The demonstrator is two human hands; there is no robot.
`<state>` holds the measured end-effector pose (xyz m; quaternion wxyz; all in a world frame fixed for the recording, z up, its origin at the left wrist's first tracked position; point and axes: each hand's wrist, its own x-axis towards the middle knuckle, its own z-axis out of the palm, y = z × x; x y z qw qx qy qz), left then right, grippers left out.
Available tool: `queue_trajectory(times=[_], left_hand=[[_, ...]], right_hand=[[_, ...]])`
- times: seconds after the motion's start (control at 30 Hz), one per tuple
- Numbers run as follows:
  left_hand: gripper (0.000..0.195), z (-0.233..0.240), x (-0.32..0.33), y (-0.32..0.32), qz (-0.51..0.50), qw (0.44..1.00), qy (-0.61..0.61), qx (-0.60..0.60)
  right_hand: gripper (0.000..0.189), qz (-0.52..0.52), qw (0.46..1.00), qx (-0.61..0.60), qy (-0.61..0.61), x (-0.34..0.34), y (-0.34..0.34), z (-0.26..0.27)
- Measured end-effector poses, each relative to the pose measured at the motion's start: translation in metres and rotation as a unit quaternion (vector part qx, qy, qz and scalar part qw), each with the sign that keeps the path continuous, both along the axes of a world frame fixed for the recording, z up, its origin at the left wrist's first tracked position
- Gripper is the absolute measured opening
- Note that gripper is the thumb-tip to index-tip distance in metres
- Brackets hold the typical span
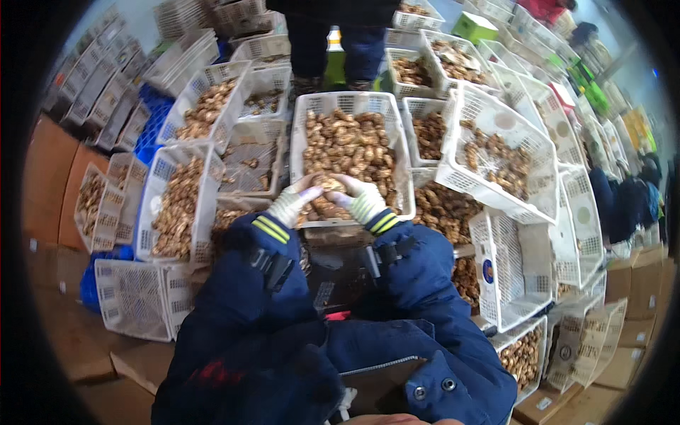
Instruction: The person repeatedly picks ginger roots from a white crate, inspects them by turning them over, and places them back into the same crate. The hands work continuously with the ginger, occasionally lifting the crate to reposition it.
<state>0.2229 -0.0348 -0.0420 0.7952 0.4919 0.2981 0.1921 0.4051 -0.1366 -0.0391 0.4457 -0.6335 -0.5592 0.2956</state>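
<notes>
Right in front of me stands a white perforated plastic crate point(401, 154), heaped with brown, bulb-shaped produce point(348, 141). Over its near end, my left hand point(295, 200) and my right hand point(359, 198) come together on one pale-brown piece point(330, 184) of this produce. Both hands wear pale gloves, and bare fingers seem to show at the tips. The thumbs lie on the near side of the piece; the other fingers are partly hidden behind it. More loose pieces lie just below the hands in the crate.
More produce crates stand on the left point(178, 199) and right, including a tilted crate point(499, 154). An empty white crate point(518, 265) leans at right. A person's legs point(340, 50) stand beyond my crate. Cardboard boxes point(635, 297) are stacked at the right edge; other people are farther back.
</notes>
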Motion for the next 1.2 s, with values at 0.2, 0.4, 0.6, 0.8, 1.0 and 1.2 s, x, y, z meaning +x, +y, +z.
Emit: queue_trajectory(times=[0.2, 0.4, 0.6, 0.8, 1.0, 1.2], left_hand=[[0.027, 0.001, 0.000, 0.002, 0.104, 0.992, 0.030, -0.058], [0.039, 0.014, -0.002, -0.003, 0.013, 0.996, 0.054, -0.067], [0.044, 0.006, 0.001, -0.001, 0.003, 0.999, 0.039, 0.002], [0.039, -0.014, 0.003, 0.010, 0.112, 0.991, 0.065, -0.038], [0.038, -0.012, -0.006, 0.006, 0.081, 0.996, 0.018, -0.016], [0.036, 0.020, -0.040, 0.001, 0.164, 0.985, -0.051, 0.028]], right_hand=[[0.045, -0.040, 0.946, 0.047, 0.318, 0.002, 0.013, -0.022], [0.045, 0.028, 0.981, 0.041, 0.187, -0.005, 0.012, -0.015], [0.047, -0.042, 0.994, 0.045, 0.091, 0.013, 0.001, -0.004], [0.041, -0.560, 0.708, 0.174, 0.393, 0.158, -0.077, 0.003], [0.061, -0.418, 0.857, -0.295, -0.055, 0.315, -0.159, -0.039], [0.063, -0.168, 0.770, -0.443, -0.428, 0.340, -0.210, -0.062]])
